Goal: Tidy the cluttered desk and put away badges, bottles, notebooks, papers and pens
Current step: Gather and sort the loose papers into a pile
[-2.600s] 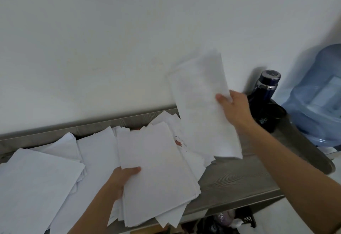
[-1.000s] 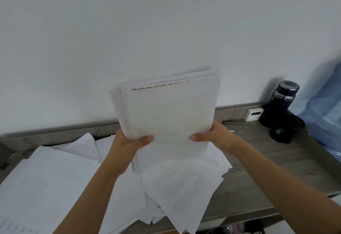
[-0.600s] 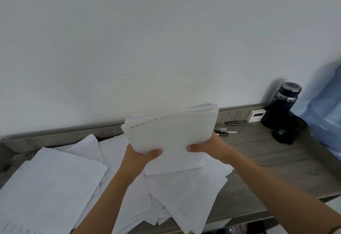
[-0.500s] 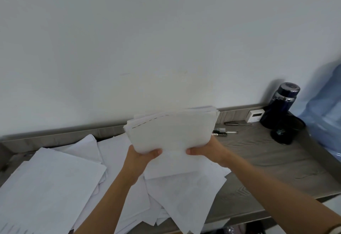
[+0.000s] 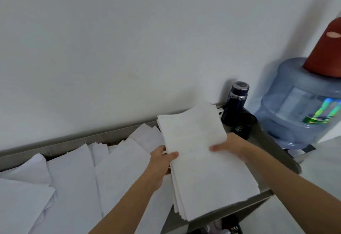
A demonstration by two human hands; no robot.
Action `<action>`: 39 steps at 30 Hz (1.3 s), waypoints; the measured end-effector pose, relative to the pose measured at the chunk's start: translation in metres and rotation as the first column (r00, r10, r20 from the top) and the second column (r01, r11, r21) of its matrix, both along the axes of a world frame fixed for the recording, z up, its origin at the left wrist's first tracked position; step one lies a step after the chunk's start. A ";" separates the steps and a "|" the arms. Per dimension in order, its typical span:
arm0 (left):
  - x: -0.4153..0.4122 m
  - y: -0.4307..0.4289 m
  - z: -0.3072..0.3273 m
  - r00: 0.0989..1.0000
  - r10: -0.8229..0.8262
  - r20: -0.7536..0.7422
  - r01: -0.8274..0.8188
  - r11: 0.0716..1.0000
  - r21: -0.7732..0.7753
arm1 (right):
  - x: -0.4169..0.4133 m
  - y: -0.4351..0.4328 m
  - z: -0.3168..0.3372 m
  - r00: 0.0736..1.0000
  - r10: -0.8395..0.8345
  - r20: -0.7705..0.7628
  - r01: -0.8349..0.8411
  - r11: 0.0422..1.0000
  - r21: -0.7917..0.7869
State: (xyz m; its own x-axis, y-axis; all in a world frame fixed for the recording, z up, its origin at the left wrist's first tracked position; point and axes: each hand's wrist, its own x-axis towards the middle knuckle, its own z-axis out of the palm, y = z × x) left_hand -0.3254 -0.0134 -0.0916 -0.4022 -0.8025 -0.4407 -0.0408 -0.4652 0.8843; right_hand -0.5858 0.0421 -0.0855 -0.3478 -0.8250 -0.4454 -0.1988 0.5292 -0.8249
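A squared-up stack of white papers [image 5: 199, 160] lies on the right end of the grey desk [image 5: 275, 141]. My left hand [image 5: 161, 158] grips its left edge with the thumb on top. At the stack's right edge, my right hand [image 5: 228, 146] grips the sheets the same way. Loose white sheets [image 5: 77, 178] cover the desk to the left, overlapping each other. A dark blue bottle [image 5: 237, 101] stands by the wall just beyond the stack.
A black cup [image 5: 243, 126] sits next to the bottle. A large blue water jug [image 5: 302, 104] with a red object [image 5: 326, 51] on top stands right of the desk. A white wall runs along the back. Dark items [image 5: 228, 226] lie under the desk's front edge.
Both hands gathered the sheets into one stack, held it upright above the desk, then carried it right and lowered it flat onto the desk's right end.
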 end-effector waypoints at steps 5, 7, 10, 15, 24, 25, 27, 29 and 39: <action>-0.061 0.034 -0.058 0.993 -0.089 0.075 0.077 0.986 0.149 | -0.063 0.026 -0.047 0.996 0.011 -0.090 0.010 0.974 0.227; -0.077 0.040 -0.073 0.983 -0.082 0.162 0.068 0.994 0.089 | -0.080 0.026 -0.060 0.998 -0.024 -0.065 0.038 0.973 0.227; -0.090 0.047 -0.082 0.964 0.008 0.267 0.015 0.997 -0.081 | -0.096 0.023 -0.073 0.993 -0.080 -0.089 0.090 0.989 0.119; -0.111 0.048 -0.082 0.866 0.008 0.500 0.178 0.929 -0.324 | -0.101 0.026 -0.080 0.847 0.055 -0.528 -0.029 0.998 0.057; -0.078 0.026 -0.070 0.784 0.113 0.610 0.166 0.909 -0.382 | -0.075 0.027 -0.057 0.463 0.159 -0.872 -0.199 0.977 0.072; -0.067 0.025 -0.066 0.781 0.147 0.606 0.125 0.915 -0.383 | -0.067 0.024 -0.053 0.445 0.167 -0.880 -0.228 0.971 0.069; -0.042 0.021 -0.062 0.740 0.217 0.637 0.083 0.910 -0.406 | -0.048 0.016 -0.047 0.470 0.189 -0.862 -0.298 0.953 0.047; -0.012 0.021 -0.060 0.664 0.294 0.687 0.060 0.896 -0.441 | -0.024 0.007 -0.043 0.555 0.237 -0.797 -0.385 0.923 0.006; 0.168 0.053 -0.068 0.237 0.193 0.952 0.194 0.951 -0.241 | 0.130 -0.050 -0.056 0.815 0.529 -0.237 -0.535 0.844 0.045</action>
State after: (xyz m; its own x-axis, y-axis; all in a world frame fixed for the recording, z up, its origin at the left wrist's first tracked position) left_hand -0.1577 0.0396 -0.1599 0.1680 -0.9474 -0.2724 -0.9417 -0.2360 0.2399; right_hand -0.4563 -0.0082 -0.1417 0.0585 -0.9202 -0.3870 -0.6298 0.2668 -0.7296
